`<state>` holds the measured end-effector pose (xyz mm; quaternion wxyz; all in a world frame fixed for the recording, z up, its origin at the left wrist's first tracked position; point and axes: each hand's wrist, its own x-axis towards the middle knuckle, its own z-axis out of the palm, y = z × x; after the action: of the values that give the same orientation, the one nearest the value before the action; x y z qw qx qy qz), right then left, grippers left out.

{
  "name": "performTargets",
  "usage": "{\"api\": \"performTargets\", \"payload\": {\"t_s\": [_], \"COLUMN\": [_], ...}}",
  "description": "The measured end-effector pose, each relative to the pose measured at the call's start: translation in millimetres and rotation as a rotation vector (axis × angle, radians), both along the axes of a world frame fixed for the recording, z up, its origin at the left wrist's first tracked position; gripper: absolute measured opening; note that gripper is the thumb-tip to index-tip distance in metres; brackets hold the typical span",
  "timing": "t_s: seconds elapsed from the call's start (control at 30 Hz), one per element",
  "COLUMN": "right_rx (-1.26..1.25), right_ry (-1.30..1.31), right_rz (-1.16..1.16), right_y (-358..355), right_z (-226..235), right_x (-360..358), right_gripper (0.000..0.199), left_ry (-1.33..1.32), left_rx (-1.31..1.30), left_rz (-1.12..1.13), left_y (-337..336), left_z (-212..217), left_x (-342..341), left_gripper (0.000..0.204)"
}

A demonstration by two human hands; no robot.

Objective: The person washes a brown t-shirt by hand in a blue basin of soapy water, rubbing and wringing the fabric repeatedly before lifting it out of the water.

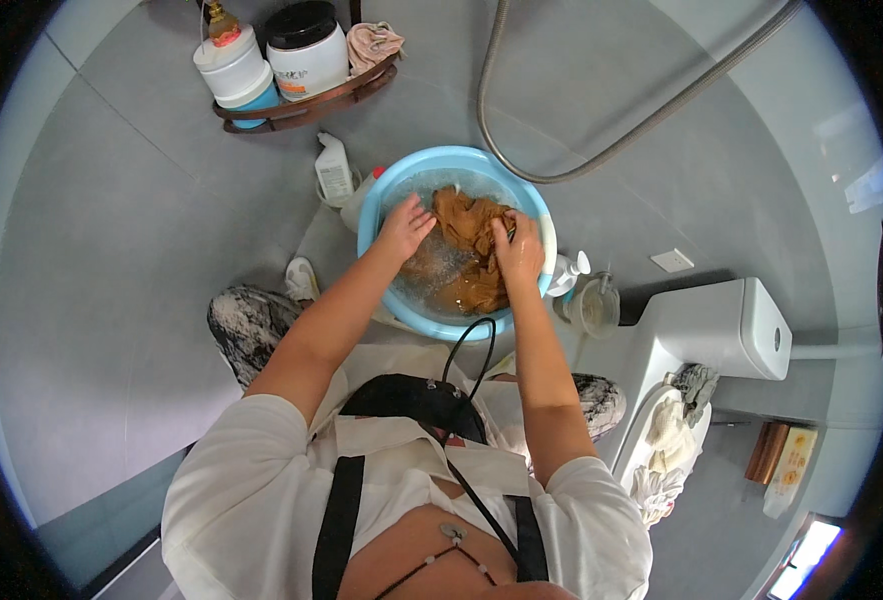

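Observation:
A light blue basin of sudsy water stands in front of me. Wet brown cloth, perhaps a garment, bunches up out of the water in its middle and right half, with part of it sunk near the front. My right hand grips the cloth's right edge, the fingers curled into its folds. At the basin's left side is my left hand, fingers apart and slightly bent beside the cloth, holding nothing. Its fingertips come near the cloth; I cannot tell whether they touch.
Behind the basin hangs a metal shower hose. A corner shelf with tubs is at upper left; a white bottle stands below. Right of the basin are a white pump bottle, a clear container and a toilet with cloths on it.

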<state>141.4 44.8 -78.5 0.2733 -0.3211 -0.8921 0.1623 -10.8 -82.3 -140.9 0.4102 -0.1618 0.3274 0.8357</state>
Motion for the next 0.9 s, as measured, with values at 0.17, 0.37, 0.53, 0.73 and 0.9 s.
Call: {"api": "performTargets", "payload": {"t_s": [0.17,0.37,0.53,0.73,0.9], "right_rx": [-0.019,-0.031,-0.249,-0.729,-0.651], "right_ry": [-0.429,-0.721,-0.786,0.058,0.228], "right_rz": [0.166,0.105,0.122,0.302,0.571], "right_y": [-17,-1,6,11,-41], "right_z": [-4,-69,-55,-7,49], "right_x": [2,-19,-29,-14,3], "right_gripper": [0.064,0.057,0.044,0.042,0.039], "left_ry": [0.004,0.091,0.332,0.007,-0.084], "left_rx": [0.019,-0.017,0.047,0.075,0.297], "left_rz": [-0.188,-0.207,-0.29,-0.302,-0.188], "left_y": [-6,4,2,11,21], "left_z": [-12,-25,-34,24,47], "left_x": [3,16,16,32,34], "left_gripper": [0.059,0.051,0.04,0.045,0.047]}}
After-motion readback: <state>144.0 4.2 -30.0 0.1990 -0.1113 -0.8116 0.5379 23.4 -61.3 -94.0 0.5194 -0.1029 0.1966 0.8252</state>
